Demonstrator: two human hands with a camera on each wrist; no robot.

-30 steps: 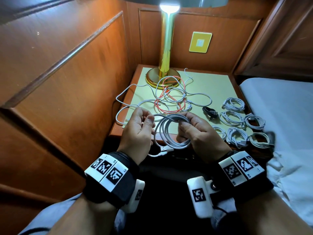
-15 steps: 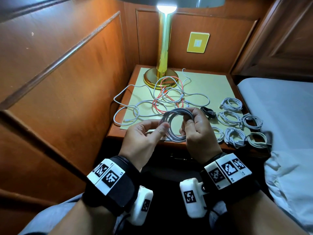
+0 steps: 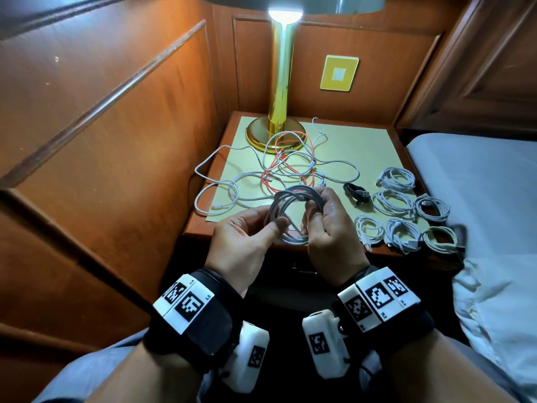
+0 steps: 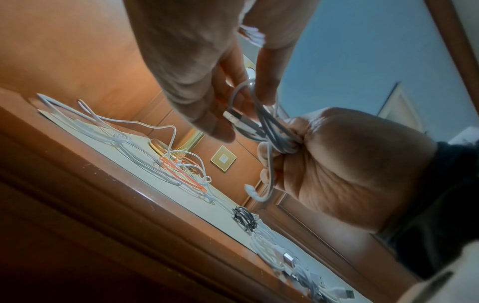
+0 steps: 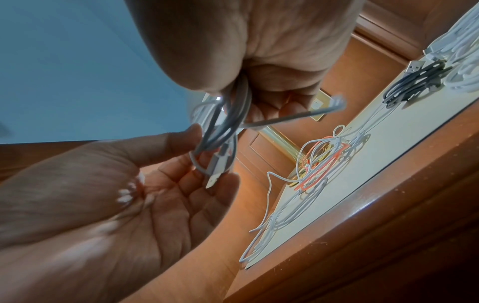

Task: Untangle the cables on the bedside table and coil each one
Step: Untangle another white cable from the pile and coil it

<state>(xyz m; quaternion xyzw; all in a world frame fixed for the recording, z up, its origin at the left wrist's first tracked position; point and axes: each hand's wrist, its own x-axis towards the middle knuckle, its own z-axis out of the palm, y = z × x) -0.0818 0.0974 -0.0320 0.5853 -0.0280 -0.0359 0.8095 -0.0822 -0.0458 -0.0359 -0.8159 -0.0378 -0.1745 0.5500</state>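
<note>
- Grey coiled cable (image 3: 286,216): held above the bedside table (image 3: 374,146) front edge, ring roughly upright, facing the person (long axis unclear).
- Right hand (image 3: 328,228) fist clamps the coil's right side.
- Left hand (image 3: 247,239) pinches the USB plug (image 5: 216,174), thumb on coil.
- Tangled cables (image 3: 284,170) behind; finished coils (image 3: 401,210) to the right.

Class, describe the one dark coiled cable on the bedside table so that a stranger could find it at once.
Start at the brass lamp at the back of the bedside table. Look towards the bed side, where finished coils lie in a cluster. The black coil lies at that cluster's inner edge, the only dark one among white.
</note>
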